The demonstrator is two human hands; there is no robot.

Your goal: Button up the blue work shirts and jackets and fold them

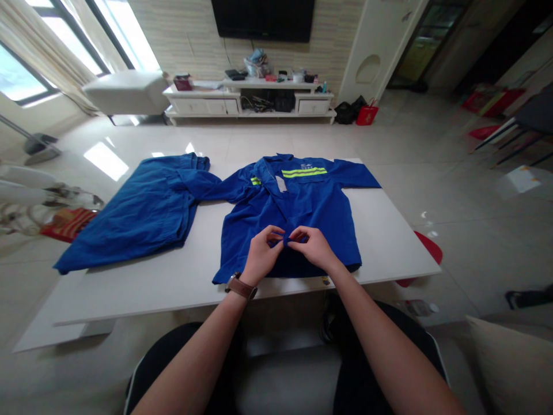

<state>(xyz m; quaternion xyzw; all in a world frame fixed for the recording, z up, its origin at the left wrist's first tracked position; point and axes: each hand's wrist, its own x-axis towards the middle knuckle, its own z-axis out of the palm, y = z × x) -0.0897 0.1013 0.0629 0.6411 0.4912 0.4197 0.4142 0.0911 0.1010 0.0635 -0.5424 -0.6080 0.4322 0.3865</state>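
Left hand [264, 251]: thumb and fingers pinching the left side of the blue jacket's [328, 213] front, near its hem. Jacket lying spread on the white table [389, 242], extending beyond the fingertips. Right hand [311, 246]: fingers pinching fabric just beside the left's.

A blue jacket [319, 207] with yellow-striped chest lies spread, collar away, on the white table [397, 253].

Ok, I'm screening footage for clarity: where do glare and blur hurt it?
Head view: windows glare white at upper left, the floor mirrors bright patches, edges look stretched, the right side is dim and soft; stripes on the blue jacket read clearly.
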